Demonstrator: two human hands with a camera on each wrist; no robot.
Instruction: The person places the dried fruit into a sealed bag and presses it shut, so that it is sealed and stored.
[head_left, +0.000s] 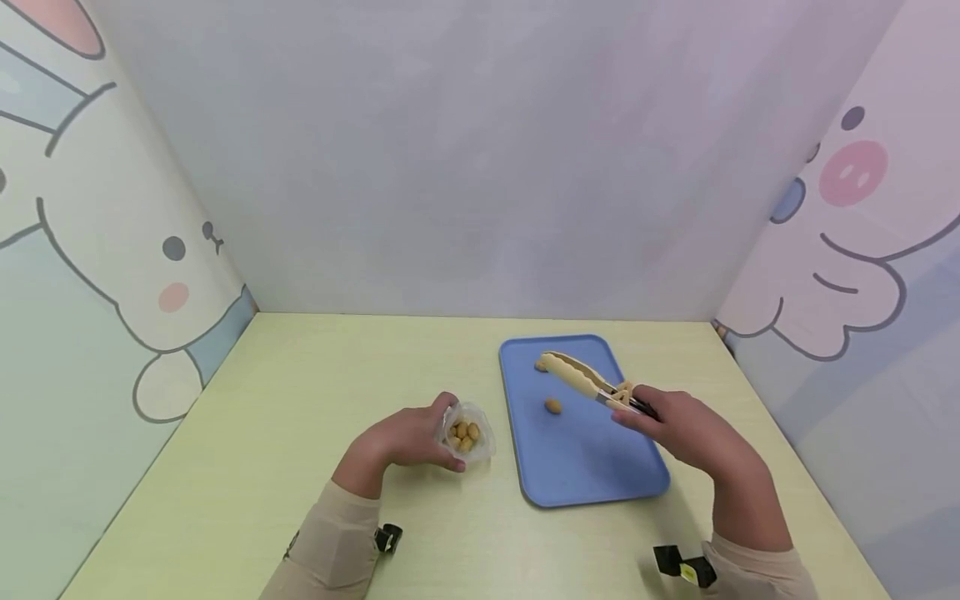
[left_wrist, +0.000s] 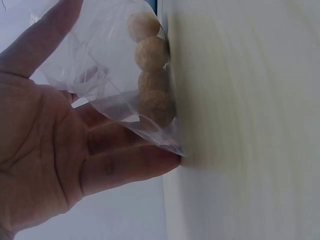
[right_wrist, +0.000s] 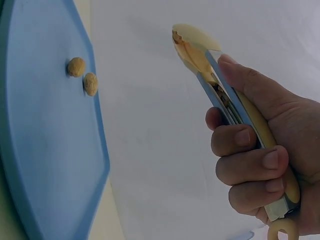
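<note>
My left hand (head_left: 408, 435) holds a clear plastic bag (head_left: 487, 442) with several tan, wrinkled walnut-like nuts (head_left: 463, 435) inside. In the left wrist view, the nuts (left_wrist: 152, 55) line up at the bottom of the bag (left_wrist: 100, 50), by the tabletop, between thumb and fingers. My right hand (head_left: 686, 425) grips cream-tipped metal tongs (head_left: 573, 375) above a blue tray (head_left: 592, 467). The tong tips look close together; whether anything sits between them is unclear. On the tray lie two nuts, a nearer nut (head_left: 552, 406) and a farther nut (head_left: 542, 365) partly behind the tips.
The pale wooden table (head_left: 300, 375) runs back to a plain light wall (head_left: 480, 167). Side panels printed with cartoon animals flank it. The tray stands right of the bag, with a raised rim all round.
</note>
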